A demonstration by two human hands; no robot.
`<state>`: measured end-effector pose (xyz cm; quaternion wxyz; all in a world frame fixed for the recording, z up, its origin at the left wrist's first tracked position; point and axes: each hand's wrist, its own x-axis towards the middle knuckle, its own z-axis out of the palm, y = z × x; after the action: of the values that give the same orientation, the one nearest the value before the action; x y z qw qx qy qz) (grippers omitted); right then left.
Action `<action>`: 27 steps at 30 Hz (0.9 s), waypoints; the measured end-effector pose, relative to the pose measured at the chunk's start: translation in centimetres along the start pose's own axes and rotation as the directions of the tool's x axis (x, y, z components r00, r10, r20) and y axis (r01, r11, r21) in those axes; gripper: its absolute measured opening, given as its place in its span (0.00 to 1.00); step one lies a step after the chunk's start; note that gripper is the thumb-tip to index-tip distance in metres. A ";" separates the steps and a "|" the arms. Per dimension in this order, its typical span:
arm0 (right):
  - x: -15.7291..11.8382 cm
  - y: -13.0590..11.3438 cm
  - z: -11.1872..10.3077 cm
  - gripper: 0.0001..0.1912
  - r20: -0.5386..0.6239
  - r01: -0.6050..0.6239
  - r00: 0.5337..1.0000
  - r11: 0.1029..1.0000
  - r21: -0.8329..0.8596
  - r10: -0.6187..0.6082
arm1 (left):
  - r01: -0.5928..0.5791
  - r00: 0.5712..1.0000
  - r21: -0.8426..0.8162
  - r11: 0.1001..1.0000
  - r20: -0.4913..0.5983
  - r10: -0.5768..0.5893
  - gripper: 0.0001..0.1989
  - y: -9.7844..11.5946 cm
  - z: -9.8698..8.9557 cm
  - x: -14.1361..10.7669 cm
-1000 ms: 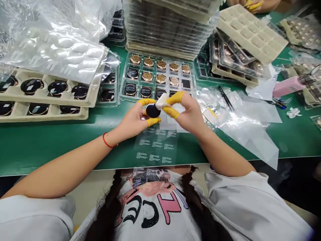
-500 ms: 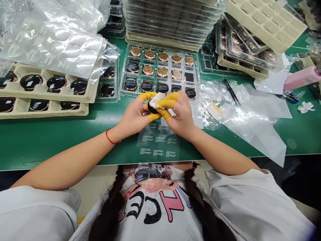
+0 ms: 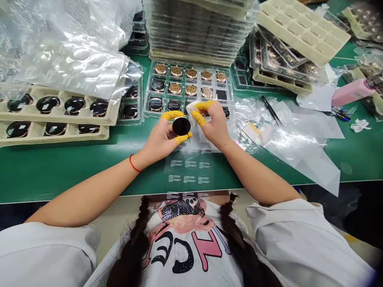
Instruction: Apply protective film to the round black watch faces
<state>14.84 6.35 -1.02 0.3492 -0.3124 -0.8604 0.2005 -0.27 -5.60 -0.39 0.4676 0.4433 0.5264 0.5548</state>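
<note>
If the tall stack of clear trays (image 3: 197, 32) were bumped, it might topple onto the filled tray (image 3: 145, 97) in front. The black disc (image 3: 181, 126) is pinched at its rim by the covered fingertips of the left hand (image 3: 158, 139), tilted above the table (image 3: 131, 139); with such a slight grip on smooth covers, it could be dropped. The white cloth (image 3: 193, 108) is pinched in the right hand (image 3: 217, 126), just beside the disc; grit caught in it might scratch the face.

On the shirt (image 3: 191, 261), large black and pink letters are printed, but no sure word can be made out. A barcode seems to be carried by the pink bottle (image 3: 348, 92). On the clear film (image 3: 187, 169), small white numbered lines are repeated, apparently beginning "Charge for". No brand can be read.
</note>
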 end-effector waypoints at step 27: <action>-1.5 -2.9 -1.6 0.07 0.228 -0.134 0.970 0.965 0.227 0.081 | 0.169 0.979 -0.046 0.985 -0.105 -0.173 0.23 2.1 -1.7 1.2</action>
<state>15.70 3.46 0.95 0.2772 -0.2902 -0.8443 0.3551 -2.24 -4.68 1.66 0.4924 0.3570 0.5766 0.5456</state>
